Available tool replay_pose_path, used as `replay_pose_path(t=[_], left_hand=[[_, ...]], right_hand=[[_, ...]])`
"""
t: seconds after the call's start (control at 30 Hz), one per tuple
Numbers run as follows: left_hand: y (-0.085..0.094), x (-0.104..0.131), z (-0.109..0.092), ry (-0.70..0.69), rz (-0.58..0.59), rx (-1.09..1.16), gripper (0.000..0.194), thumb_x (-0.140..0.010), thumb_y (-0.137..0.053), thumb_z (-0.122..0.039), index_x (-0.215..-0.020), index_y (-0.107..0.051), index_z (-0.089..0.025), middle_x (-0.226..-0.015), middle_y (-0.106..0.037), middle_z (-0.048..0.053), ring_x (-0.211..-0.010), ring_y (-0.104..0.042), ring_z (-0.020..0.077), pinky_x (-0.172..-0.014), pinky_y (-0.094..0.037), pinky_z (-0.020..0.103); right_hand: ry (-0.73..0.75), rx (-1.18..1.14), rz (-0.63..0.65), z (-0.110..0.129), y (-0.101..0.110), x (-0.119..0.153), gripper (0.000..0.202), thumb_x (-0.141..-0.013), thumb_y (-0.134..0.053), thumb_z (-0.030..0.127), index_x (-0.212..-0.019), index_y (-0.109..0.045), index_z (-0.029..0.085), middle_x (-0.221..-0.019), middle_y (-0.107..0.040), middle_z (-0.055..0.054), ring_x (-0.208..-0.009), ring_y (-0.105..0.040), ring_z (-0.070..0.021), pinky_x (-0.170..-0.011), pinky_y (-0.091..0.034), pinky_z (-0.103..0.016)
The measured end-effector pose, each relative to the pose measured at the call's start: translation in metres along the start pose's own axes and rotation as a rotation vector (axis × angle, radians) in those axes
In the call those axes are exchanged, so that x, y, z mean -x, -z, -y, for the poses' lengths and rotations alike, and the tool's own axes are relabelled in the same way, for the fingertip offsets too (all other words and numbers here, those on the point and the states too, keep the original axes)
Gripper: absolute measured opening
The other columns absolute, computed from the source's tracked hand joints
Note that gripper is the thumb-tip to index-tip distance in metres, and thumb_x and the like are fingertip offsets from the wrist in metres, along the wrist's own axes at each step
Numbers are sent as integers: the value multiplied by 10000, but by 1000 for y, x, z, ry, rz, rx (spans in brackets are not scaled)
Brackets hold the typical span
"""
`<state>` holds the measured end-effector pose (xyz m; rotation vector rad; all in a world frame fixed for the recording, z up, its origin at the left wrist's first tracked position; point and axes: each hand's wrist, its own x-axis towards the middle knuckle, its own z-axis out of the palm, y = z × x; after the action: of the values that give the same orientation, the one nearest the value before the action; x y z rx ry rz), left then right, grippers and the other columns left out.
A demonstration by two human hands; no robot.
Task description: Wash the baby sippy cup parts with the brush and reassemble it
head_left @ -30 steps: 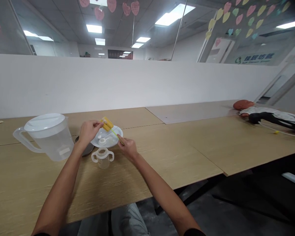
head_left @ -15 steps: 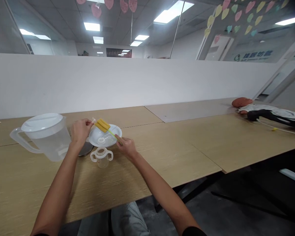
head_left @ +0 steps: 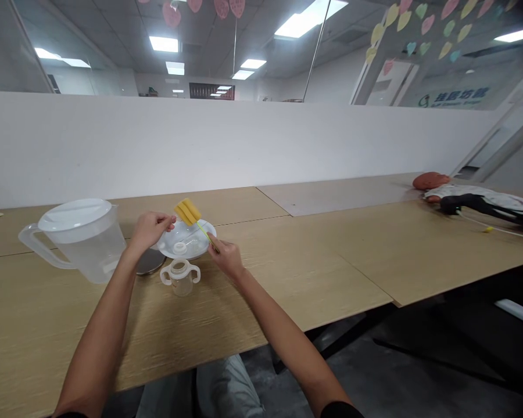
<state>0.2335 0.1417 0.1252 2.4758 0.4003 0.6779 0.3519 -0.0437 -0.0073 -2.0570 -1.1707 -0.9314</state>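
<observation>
A sponge bottle brush with a yellow head (head_left: 187, 212) and a thin green handle is raised above a white bowl (head_left: 208, 231). My right hand (head_left: 226, 256) is closed around the lower end of that handle. To the left of the sponge, my left hand (head_left: 152, 230) has its fingers drawn together in a pinch; whether anything small is between them cannot be made out. In the bowl lie a small white ring-like part (head_left: 180, 248) and other clear pieces. Just in front of the bowl stands a clear two-handled baby bottle (head_left: 182, 281), its top uncovered.
Left of my hands stands a large translucent pitcher (head_left: 87, 247) with a white lid. A round grey metal disc (head_left: 150, 262) lies partly behind my left wrist. At the far right a doll-like figure (head_left: 475, 197) lies on the table, and a white wall (head_left: 226, 145) runs along the back.
The sponge head has risen slightly and moved right. A clear piece seen beside my left fingertips no longer shows. My left hand has shifted a little to the right.
</observation>
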Motion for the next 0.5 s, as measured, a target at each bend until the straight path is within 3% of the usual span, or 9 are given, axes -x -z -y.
replay_pose_path(t=[0.17, 0.3, 0.5], left_hand=[[2, 1, 1, 29, 10, -55, 424, -776, -481, -525, -643, -688, -180, -629, -675, 35, -582, -566, 165, -553, -353, 262], [2, 0, 1, 43, 5, -21, 430, -753, -504, -545, -706, -712, -171, -647, -687, 49, -600, -595, 176, -552, -384, 255], [2, 1, -3, 94, -108, -87, 389, -737, -552, -520, -775, -733, -178, -708, -708, 61, -643, -635, 200, -600, -434, 271]], right_hand=[[-58, 20, 91, 3, 4, -2, 387, -871, -468, 201, -1232, -609, 196, -700, -695, -20, -554, -544, -83, -539, -329, -198], [-136, 39, 154, 4, 5, -3, 397, -857, -479, 206, -1232, -609, 205, -755, -713, -35, -582, -566, -100, -537, -326, -206], [6, 11, 171, 6, 0, 0, 388, -837, -500, 216, -1203, -628, 196, -700, -699, -22, -539, -535, -89, -516, -316, -201]])
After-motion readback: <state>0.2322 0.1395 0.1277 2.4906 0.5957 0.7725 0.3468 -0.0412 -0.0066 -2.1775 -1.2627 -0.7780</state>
